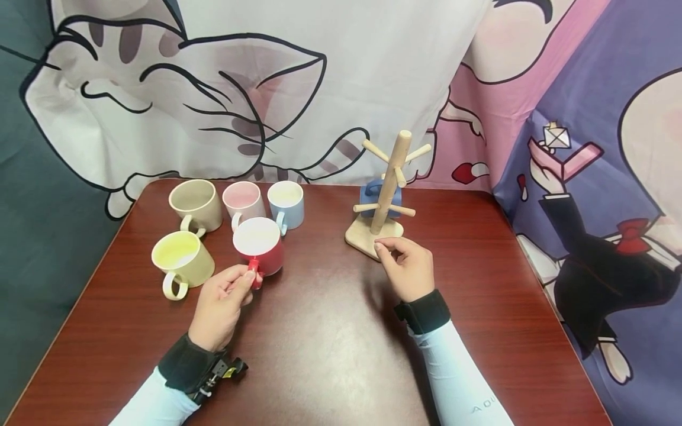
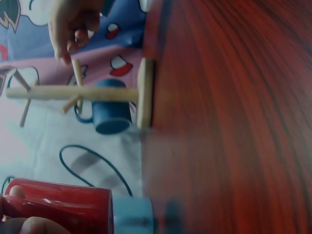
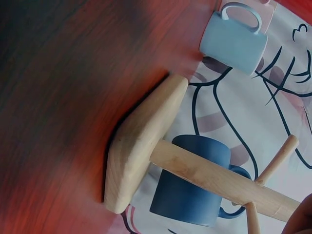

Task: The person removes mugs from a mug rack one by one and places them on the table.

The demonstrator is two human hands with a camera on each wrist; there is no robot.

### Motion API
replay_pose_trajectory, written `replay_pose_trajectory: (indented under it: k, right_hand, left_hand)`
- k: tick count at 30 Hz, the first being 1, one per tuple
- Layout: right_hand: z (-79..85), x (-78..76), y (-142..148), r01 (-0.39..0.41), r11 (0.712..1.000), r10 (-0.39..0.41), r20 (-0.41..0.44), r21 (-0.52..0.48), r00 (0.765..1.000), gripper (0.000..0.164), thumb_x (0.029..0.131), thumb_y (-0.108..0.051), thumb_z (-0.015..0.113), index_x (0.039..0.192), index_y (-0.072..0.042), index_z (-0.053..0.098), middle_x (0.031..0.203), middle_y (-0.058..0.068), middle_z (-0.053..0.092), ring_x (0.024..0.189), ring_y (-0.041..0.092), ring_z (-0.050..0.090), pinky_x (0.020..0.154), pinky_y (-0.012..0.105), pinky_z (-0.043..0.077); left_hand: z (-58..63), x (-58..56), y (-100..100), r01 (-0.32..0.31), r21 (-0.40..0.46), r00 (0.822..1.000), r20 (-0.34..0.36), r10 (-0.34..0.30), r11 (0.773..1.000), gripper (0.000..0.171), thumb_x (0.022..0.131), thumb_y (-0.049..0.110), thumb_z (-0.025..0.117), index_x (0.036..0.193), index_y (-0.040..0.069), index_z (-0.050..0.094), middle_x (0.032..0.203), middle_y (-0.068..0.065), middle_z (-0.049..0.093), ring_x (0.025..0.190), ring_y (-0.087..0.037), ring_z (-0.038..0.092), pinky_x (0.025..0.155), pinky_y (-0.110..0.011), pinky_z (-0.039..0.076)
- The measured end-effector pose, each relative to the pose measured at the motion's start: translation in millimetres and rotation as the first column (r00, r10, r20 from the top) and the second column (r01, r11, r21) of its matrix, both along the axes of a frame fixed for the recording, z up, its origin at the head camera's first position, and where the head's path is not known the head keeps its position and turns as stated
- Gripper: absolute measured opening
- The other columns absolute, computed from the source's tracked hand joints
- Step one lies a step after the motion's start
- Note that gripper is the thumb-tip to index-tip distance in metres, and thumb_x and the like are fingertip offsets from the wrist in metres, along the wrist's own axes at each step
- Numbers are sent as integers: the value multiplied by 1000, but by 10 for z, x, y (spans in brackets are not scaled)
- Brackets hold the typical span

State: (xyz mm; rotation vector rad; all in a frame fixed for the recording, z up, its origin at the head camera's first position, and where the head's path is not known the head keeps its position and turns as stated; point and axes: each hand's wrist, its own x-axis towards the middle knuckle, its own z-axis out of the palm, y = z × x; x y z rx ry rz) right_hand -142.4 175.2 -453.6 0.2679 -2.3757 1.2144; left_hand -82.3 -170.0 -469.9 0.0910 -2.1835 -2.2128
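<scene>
My left hand (image 1: pixel 221 305) grips the handle of a red mug (image 1: pixel 269 254); in the left wrist view the red mug (image 2: pixel 68 202) is raised off the table. My right hand (image 1: pixel 407 269) hovers before a wooden mug rack (image 1: pixel 389 195), fingers loosely curled, holding nothing. On the rack's far side a dark blue mug (image 3: pixel 187 190) hangs by its handle from a lower peg, partly hidden behind the post. Near the red mug stand a light blue mug (image 1: pixel 292 207), a pink mug (image 1: pixel 247 201), a beige mug (image 1: pixel 199 204) and a yellow mug (image 1: pixel 189 260).
The brown wooden table (image 1: pixel 319 343) carries the mugs at its far left and the rack at its far right. Behind it hangs a printed cloth (image 1: pixel 373 71) with cartoon figures. Several pegs stick out from the rack post at two heights.
</scene>
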Motion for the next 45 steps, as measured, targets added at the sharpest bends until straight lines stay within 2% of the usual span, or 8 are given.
replay_pose_trajectory:
  k: [4,7,14,24,30,34,40,45]
  right_hand:
    - [0,10,-1,2,1000,-2,7,-7,1000,8,97,-12,84,104,-10,88,79,1,71,61,21,53,56,21,35]
    - [-2,17,1,0,1000,0,17,-12,1000,7,98,-11,83,104,-9,88,80,2,72,61,24,54,55,20,35]
    - [-16,19,5,-1,1000,2,29,-10,1000,7,97,-11,84,103,-10,88,77,0,70,60,16,51,55,21,35]
    - [-13,13,-4,-4,1000,4,42,-8,999,7,98,-11,83,102,-10,88,78,0,70,60,15,51,54,21,35]
    - [-23,11,-14,7,1000,-7,52,-8,999,7,99,-12,83,103,-11,88,78,0,71,60,15,51,55,22,36]
    - [-39,5,-6,0,1000,0,53,-7,999,7,99,-13,83,103,-11,88,78,0,70,59,15,50,54,23,35]
    - [-47,8,4,-5,1000,6,49,-10,999,6,99,-12,83,103,-11,87,77,0,69,58,14,49,53,22,34]
    - [-55,18,-4,-5,1000,5,43,-4,999,5,98,-12,83,101,-11,87,76,-1,68,58,12,49,53,23,34]
  left_hand:
    - [-49,11,-124,-46,7,999,0,46,999,24,111,9,66,109,-15,68,85,-3,69,65,-18,46,57,-28,38]
    - [-93,14,-197,-69,44,998,1,69,997,23,111,7,65,109,-15,69,88,-3,72,69,-15,49,59,-26,41]
    - [-170,16,-323,-97,50,995,21,96,994,22,111,8,65,108,-14,69,89,-1,73,78,-15,57,62,-22,47]
    - [-270,26,-428,-149,66,988,56,145,987,25,111,10,65,110,-14,70,89,0,74,79,-14,58,61,-20,46]
    - [-317,13,-456,-157,9,985,70,156,988,31,112,13,66,115,-18,67,89,2,73,81,-14,57,63,-19,47]
    - [-341,2,-462,-154,13,986,75,152,988,31,112,12,65,115,-19,66,89,2,73,78,-13,55,62,-19,46]
    - [-349,11,-461,-111,-10,992,66,111,994,28,114,11,61,111,-16,67,92,1,73,80,-15,54,64,-22,46]
    - [-349,38,-439,-81,-27,993,85,83,996,29,115,12,58,110,-15,66,95,1,73,85,-17,54,65,-24,44]
